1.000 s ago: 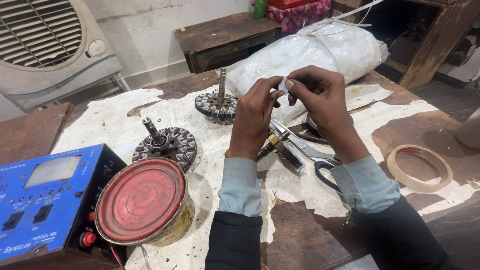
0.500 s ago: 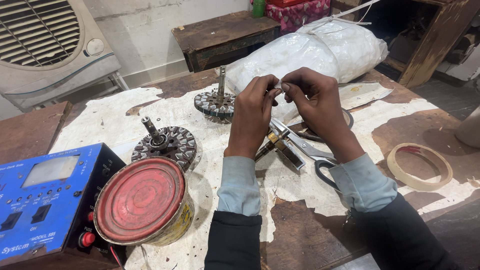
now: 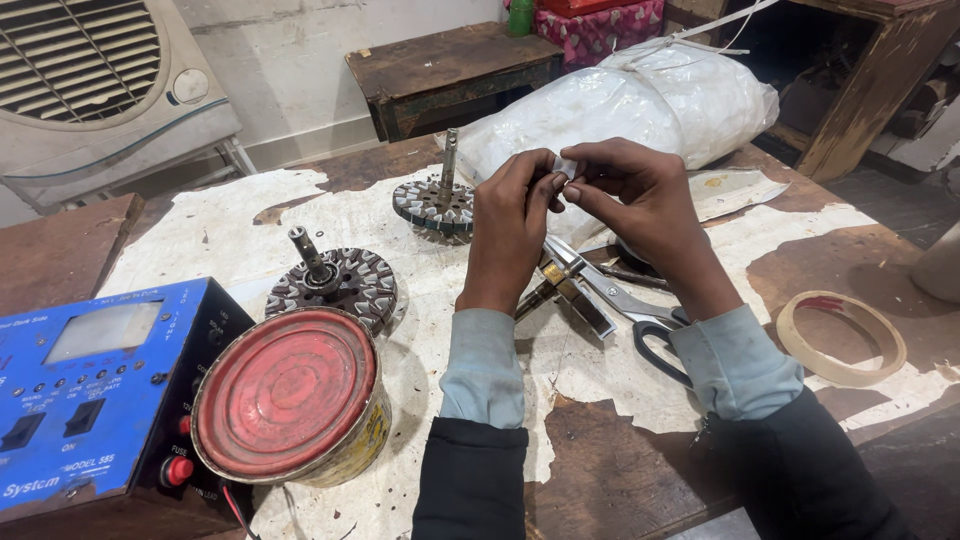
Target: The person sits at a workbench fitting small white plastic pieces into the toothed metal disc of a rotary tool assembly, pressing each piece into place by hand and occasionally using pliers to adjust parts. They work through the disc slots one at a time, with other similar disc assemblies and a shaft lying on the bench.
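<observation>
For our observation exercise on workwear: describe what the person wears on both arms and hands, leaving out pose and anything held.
Both hands, left and right, are bare: no gloves, and no rings or watch that I can see. Each forearm wears two layers: a pale grey-blue cuff at the wrist, and a dark, nearly black outer sleeve over it further up. No markings show on either sleeve.

Scuffed wooden table [image 3: 620, 480], glossy plastic bag [image 3: 650, 105], rusty metal tin [image 3: 290, 400].

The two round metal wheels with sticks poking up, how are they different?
The near wheel looks dark and rusty brown; the far wheel has pale grey blocks round its rim. The near wheel's stick leans and is short; the far wheel's stands straighter and taller. Both lie flat on the table, untouched by the hands.
</observation>
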Demonstrator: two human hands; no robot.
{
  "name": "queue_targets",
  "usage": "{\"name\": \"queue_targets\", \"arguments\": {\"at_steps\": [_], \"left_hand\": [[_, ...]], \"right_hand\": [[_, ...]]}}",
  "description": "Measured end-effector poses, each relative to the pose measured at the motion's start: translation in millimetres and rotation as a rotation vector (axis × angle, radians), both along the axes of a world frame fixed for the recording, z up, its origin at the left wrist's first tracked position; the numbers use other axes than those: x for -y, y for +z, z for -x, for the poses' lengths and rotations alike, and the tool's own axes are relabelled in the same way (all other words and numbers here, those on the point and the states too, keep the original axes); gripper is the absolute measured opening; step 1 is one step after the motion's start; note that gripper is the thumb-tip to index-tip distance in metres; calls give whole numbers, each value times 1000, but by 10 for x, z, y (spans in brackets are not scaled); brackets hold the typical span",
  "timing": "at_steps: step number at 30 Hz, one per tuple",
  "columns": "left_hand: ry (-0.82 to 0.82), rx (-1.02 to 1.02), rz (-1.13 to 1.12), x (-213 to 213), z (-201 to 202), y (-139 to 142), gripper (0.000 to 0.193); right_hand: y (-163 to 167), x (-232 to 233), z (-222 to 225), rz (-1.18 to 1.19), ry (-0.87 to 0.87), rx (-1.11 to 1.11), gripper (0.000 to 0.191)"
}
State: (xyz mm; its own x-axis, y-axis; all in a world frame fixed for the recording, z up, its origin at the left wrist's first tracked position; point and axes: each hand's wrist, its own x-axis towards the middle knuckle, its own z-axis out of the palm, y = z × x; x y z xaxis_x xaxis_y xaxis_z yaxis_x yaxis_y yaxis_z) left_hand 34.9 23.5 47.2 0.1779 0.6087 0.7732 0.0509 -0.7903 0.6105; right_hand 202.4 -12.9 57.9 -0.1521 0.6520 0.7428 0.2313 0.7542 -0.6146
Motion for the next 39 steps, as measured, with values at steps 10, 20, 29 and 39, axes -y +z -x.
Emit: {"name": "queue_targets", "arguments": {"at_steps": [10, 20, 29, 39], "left_hand": [[-45, -29, 27, -14, -32, 6, 10], [-104, -11, 128, -48, -47, -16, 13], [-145, 154, 67, -168, -101, -248, 10], [422, 476, 386, -355, -15, -353, 17]], "right_hand": [[0, 10, 17, 77, -85, -105, 16], [-52, -27, -16, 89, -103, -145, 15], [-51, -35, 4, 138, -78, -191, 14], [-65, -47, 13, 168, -140, -118, 13]]}}
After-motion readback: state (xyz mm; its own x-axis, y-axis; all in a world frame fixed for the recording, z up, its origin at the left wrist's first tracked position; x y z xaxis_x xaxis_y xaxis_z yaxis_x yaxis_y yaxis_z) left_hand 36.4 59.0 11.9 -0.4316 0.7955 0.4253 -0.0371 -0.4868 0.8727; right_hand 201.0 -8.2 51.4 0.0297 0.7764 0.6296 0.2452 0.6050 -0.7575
